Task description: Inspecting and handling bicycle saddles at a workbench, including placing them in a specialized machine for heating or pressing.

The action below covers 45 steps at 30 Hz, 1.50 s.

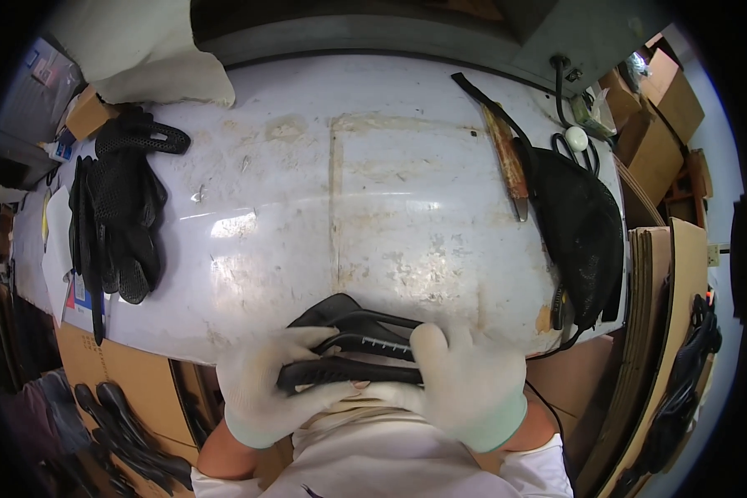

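Both gloved hands hold a black bicycle saddle (373,344) at the table's near edge, close to my body. Its curved rails show, one with white tick marks. My left hand (266,373) grips the left end, fingers wrapped over it. My right hand (465,378) closes round the right end, its thumb raised along the top. The gloves are white with pale green cuffs. Parts of the saddle are hidden behind my palms and fingers.
Several black mesh-textured pieces (124,207) lie piled on the left of the white table (266,166). On the right are a black mesh bag-like piece (581,232) and a worn, tapered tool (506,158). A grey machine (373,33) stands behind; cardboard sheets (685,290) lean at right.
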Each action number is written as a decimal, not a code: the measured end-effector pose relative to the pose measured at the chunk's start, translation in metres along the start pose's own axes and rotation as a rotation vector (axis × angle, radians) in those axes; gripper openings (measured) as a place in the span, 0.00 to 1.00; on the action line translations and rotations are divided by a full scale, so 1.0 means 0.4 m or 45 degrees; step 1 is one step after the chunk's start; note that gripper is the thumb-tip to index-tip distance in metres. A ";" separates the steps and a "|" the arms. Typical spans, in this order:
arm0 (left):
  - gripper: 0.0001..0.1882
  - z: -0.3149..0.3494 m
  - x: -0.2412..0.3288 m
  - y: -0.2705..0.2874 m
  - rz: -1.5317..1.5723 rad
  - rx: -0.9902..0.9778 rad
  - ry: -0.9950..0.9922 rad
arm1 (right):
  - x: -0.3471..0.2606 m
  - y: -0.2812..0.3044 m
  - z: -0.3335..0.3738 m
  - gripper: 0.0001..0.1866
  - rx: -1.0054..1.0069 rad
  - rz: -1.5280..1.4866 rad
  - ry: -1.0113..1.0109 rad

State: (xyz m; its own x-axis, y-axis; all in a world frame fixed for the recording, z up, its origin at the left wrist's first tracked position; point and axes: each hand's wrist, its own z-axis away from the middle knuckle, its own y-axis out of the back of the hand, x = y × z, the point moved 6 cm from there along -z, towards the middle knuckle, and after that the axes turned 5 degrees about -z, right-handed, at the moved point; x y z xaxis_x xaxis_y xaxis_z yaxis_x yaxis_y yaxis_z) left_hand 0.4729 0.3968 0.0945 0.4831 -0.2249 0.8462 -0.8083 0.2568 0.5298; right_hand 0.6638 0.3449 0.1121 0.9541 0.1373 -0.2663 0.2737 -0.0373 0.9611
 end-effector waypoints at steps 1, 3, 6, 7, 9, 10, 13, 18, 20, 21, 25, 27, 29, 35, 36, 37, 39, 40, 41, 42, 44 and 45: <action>0.25 -0.001 0.001 -0.001 0.029 0.016 -0.142 | 0.015 -0.017 0.003 0.35 0.000 0.008 0.003; 0.52 0.002 -0.081 0.007 0.481 0.059 -0.091 | 0.082 -0.051 0.005 0.36 -0.128 -0.461 -0.118; 0.68 0.064 -0.126 -0.056 0.983 -0.030 -0.021 | 0.101 -0.127 0.023 0.42 -0.335 -1.252 -0.319; 0.63 0.056 -0.069 -0.093 0.987 -0.384 -0.220 | 0.088 -0.143 0.033 0.45 -0.226 -1.676 -0.264; 0.58 0.083 -0.027 -0.137 1.043 -0.536 -0.112 | 0.046 -0.170 0.047 0.44 -0.350 -1.942 -0.314; 0.58 0.093 -0.024 -0.147 1.046 -0.530 -0.117 | 0.037 -0.166 0.039 0.43 -0.483 -1.982 -0.273; 0.59 0.104 0.001 -0.162 1.183 -0.467 -0.221 | 0.039 -0.229 0.068 0.41 -0.630 -1.980 -0.216; 0.64 0.090 0.046 -0.151 0.551 -0.331 -0.206 | 0.024 -0.222 0.062 0.47 -0.490 -1.689 -0.218; 0.64 0.091 0.035 -0.150 0.452 -0.312 -0.184 | 0.013 -0.215 0.049 0.47 -0.470 -1.693 -0.238; 0.64 0.091 0.027 -0.151 0.458 -0.308 -0.192 | 0.012 -0.207 0.043 0.47 -0.446 -1.693 -0.267; 0.64 0.103 -0.019 -0.170 0.904 -0.174 -0.192 | 0.004 -0.185 0.026 0.46 -0.572 -1.566 -0.274; 0.63 0.102 -0.016 -0.154 1.137 -0.124 -0.297 | -0.017 -0.197 0.037 0.43 -0.649 -2.085 -0.256; 0.65 0.113 -0.025 -0.142 1.221 -0.031 -0.030 | -0.022 -0.199 0.047 0.38 -0.755 -2.271 -0.312; 0.66 0.089 -0.001 -0.137 0.691 -0.092 -0.238 | -0.030 -0.200 0.062 0.37 -1.058 -2.515 -0.652; 0.66 0.090 -0.002 -0.140 0.690 -0.092 -0.234 | -0.026 -0.210 0.060 0.38 -0.980 -2.449 -0.663; 0.65 0.089 -0.006 -0.143 0.808 -0.079 -0.183 | -0.020 -0.216 0.060 0.39 -0.899 -2.380 -0.672; 0.64 0.089 -0.016 -0.149 1.042 -0.052 -0.079 | -0.023 -0.224 0.067 0.41 -0.797 -2.389 -0.662; 0.64 0.089 -0.013 -0.147 1.041 -0.053 -0.080 | -0.020 -0.226 0.069 0.43 -0.695 -2.398 -0.648; 0.64 0.090 -0.012 -0.144 1.129 -0.043 -0.061 | -0.019 -0.239 0.078 0.43 -0.693 -2.399 -0.646; 0.63 0.089 -0.012 -0.141 1.218 -0.033 -0.042 | -0.027 -0.252 0.089 0.46 -0.721 -2.661 -0.667; 0.64 0.083 -0.009 -0.138 1.242 -0.015 -0.057 | -0.048 -0.227 0.097 0.52 -0.907 -2.967 -0.673; 0.64 0.081 -0.007 -0.136 1.268 0.001 -0.074 | -0.046 -0.230 0.098 0.52 -0.910 -2.968 -0.672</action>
State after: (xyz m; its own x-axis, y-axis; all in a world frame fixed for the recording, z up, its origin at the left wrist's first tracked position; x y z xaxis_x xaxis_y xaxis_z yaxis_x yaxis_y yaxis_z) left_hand 0.5048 0.3531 0.0615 -0.4325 0.0474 0.9004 -0.8361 0.3527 -0.4202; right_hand 0.6258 0.3068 0.0257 -0.6705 -0.6748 -0.3082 0.4674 -0.0617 -0.8819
